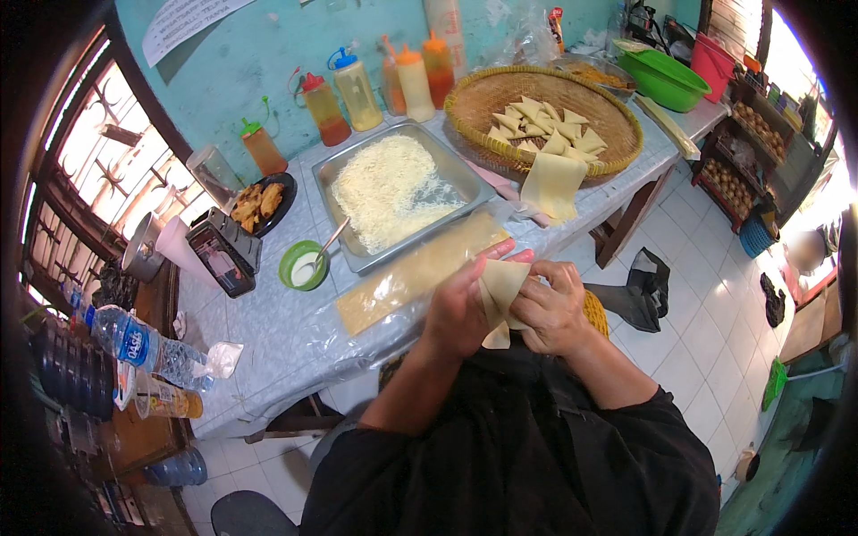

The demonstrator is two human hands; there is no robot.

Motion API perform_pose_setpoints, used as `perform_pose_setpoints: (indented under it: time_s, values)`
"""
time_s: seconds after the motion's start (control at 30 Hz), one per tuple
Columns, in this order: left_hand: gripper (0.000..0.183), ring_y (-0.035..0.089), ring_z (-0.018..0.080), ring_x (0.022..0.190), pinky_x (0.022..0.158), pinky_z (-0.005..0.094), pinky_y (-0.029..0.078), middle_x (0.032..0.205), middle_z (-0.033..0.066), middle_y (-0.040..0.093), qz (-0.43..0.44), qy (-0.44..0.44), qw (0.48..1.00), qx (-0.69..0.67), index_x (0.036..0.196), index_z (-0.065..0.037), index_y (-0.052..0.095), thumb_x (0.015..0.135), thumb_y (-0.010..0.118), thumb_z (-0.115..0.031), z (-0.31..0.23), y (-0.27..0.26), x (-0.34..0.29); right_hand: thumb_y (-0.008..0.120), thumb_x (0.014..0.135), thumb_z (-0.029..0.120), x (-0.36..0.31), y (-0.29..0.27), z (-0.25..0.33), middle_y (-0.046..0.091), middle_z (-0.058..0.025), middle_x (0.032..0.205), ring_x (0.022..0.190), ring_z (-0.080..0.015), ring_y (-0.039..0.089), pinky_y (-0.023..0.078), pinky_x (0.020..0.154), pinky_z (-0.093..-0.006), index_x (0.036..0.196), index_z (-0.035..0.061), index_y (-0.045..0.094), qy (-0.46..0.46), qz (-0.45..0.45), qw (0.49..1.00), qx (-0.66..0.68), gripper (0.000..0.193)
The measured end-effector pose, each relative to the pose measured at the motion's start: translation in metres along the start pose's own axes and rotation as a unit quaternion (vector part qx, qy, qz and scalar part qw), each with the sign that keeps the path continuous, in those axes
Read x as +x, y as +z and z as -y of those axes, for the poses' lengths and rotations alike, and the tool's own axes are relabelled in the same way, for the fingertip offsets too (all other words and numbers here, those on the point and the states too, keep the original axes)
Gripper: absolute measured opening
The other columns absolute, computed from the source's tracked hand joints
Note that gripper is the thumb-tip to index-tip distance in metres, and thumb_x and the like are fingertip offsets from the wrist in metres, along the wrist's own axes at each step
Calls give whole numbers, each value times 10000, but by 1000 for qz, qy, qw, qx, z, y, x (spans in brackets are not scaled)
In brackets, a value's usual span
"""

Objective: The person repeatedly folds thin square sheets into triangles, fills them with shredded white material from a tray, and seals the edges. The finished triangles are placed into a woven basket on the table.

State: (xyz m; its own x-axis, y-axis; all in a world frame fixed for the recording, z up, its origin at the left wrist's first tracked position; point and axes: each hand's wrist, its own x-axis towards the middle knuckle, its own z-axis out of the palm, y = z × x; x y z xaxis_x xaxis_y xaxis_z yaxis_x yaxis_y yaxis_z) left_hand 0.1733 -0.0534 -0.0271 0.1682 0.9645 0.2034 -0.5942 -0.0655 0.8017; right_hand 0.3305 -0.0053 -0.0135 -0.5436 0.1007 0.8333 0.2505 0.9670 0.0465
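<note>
In front of my chest, above the table's near edge, a pale pastry strip (502,288) is partly folded into a cone-like triangle, with a loose end hanging below. My left hand (460,304) supports it from the left, thumb and fingers around it. My right hand (554,308) pinches its right side with bent fingers. Just beyond lies a stack of pastry sheets (420,272) on clear plastic. A metal tray (357,260) holds white shredded filling (384,183). Beside it stands a small green bowl (291,272) of white paste with a spoon (332,237).
A round woven basket (465,103) at the back right holds several folded triangles (545,125), with one pastry sheet (552,186) draped over its rim. Sauce bottles (359,94) line the wall. At left are a propped phone (221,255), a black plate (284,198) of fried food and a water bottle (147,344).
</note>
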Motion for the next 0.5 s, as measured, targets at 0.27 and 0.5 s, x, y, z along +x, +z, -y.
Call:
perform_pose_setpoints:
  time_s: [0.27, 0.5]
  values:
    - [523, 440, 296, 1208, 1027, 404, 326, 1346, 218, 402, -3, 50, 998, 33, 1358, 36, 261, 982, 244, -328, -1, -5, -3, 610, 620, 294, -1, -16, 1, 613, -43, 967, 953, -291, 546, 408, 775, -422, 830, 122, 642, -34, 59, 998, -11, 273]
    - [517, 394, 322, 1254, 1060, 434, 289, 1374, 219, 371, -62, 24, 990, -128, 1376, 8, 250, 978, 231, -321, -18, 18, -3, 624, 672, 166, -17, -21, -6, 590, -119, 1034, 981, -295, 530, 368, 874, -417, 1157, 61, 544, 145, -66, 978, 138, 503]
